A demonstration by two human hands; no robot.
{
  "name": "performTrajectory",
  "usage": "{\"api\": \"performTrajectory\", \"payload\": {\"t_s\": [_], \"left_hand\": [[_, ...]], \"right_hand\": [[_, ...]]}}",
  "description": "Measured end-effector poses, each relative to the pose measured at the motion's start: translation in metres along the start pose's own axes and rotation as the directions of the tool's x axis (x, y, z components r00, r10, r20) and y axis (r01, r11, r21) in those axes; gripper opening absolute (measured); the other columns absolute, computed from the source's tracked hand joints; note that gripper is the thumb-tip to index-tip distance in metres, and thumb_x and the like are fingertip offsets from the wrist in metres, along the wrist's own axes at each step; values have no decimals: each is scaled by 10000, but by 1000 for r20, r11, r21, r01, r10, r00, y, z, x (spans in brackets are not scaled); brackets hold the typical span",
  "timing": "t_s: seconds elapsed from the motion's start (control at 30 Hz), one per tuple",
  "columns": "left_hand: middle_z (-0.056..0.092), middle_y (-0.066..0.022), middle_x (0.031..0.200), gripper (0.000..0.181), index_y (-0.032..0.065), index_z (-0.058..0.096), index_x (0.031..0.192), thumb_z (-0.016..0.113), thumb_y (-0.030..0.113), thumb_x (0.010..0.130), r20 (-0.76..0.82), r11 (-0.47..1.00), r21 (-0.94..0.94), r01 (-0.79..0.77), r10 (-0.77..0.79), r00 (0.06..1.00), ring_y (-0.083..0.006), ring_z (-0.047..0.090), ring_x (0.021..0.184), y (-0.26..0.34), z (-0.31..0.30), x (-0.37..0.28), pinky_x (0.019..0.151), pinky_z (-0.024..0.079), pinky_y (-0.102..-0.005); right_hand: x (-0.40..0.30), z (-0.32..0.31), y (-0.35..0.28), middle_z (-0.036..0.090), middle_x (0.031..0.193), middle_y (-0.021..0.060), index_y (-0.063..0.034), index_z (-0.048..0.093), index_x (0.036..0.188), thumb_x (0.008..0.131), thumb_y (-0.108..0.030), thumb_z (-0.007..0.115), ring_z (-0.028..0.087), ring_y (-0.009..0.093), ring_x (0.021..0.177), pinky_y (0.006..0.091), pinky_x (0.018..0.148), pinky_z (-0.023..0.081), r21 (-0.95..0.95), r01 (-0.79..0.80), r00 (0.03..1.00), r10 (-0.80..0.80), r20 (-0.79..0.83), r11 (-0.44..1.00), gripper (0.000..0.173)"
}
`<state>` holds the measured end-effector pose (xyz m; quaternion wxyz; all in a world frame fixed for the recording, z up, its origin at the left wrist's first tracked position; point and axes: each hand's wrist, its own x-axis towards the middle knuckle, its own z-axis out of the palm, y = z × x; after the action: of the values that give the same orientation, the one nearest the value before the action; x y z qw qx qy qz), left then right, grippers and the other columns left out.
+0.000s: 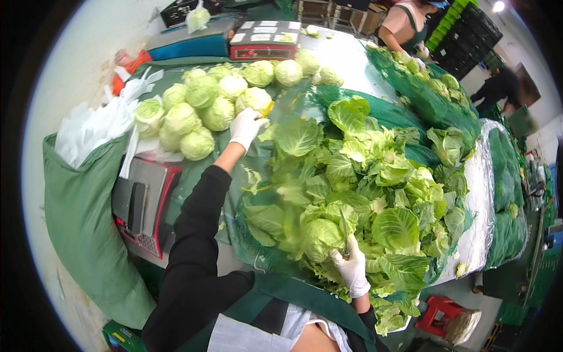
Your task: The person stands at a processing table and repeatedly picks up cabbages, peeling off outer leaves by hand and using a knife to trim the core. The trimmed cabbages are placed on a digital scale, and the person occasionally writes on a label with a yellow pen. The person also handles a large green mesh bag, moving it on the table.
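Observation:
My left hand (245,128), in a white glove, reaches to the near edge of a trimmed cabbage (254,99) at the front of a pile of cabbages (202,91). A small yellow strip (268,109) shows beside its fingers; whether the hand grips the cabbage or only touches it is unclear. My right hand (352,269), also gloved, is closed around a knife whose thin blade (343,224) points away from me. That blade lies over a leafy cabbage (324,240). Loose outer leaves (396,226) are heaped around it on green netting (264,246).
A red-sided scale (149,207) stands at left beside white plastic bags (96,123) in a green cloth sack (83,211). Another scale (264,42) is behind the pile. A person (407,26) handles cabbages at the far right. A red stool (440,314) stands on the floor.

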<state>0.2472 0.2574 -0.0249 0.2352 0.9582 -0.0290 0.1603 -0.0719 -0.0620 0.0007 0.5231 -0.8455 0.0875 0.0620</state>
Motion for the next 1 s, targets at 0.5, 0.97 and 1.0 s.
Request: {"api": "performTrajectory", "payload": {"t_s": [0.5, 0.97, 1.0], "left_hand": [[663, -146, 1029, 459, -26, 450, 1350, 529, 222, 972, 386, 1, -918, 396, 221, 896, -183, 667, 809, 73, -181, -186, 708, 527, -290], [652, -100, 807, 330, -40, 576, 1151, 597, 202, 927, 587, -102, -804, 586, 23, 809, -200, 630, 688, 90, -212, -319, 613, 472, -282], [648, -100, 790, 319, -44, 582, 1131, 608, 191, 917, 606, -100, -791, 604, 11, 795, -196, 628, 677, 87, -214, -329, 605, 475, -279]], "right_hand": [[9, -21, -32, 506, 934, 173, -4, 348, 1385, 893, -305, 646, 557, 275, 773, 368, 689, 498, -713, -78, 849, -328, -413, 697, 649], [-39, 68, -150, 514, 679, 73, -255, 335, 1475, 833, -62, 593, 524, 214, 553, 334, 499, 453, -390, 807, 497, -867, 43, 443, 719], [-42, 80, -151, 498, 669, 70, -253, 335, 1475, 827, -63, 592, 519, 213, 551, 335, 495, 451, -383, 827, 475, -875, 87, 411, 722]]}}
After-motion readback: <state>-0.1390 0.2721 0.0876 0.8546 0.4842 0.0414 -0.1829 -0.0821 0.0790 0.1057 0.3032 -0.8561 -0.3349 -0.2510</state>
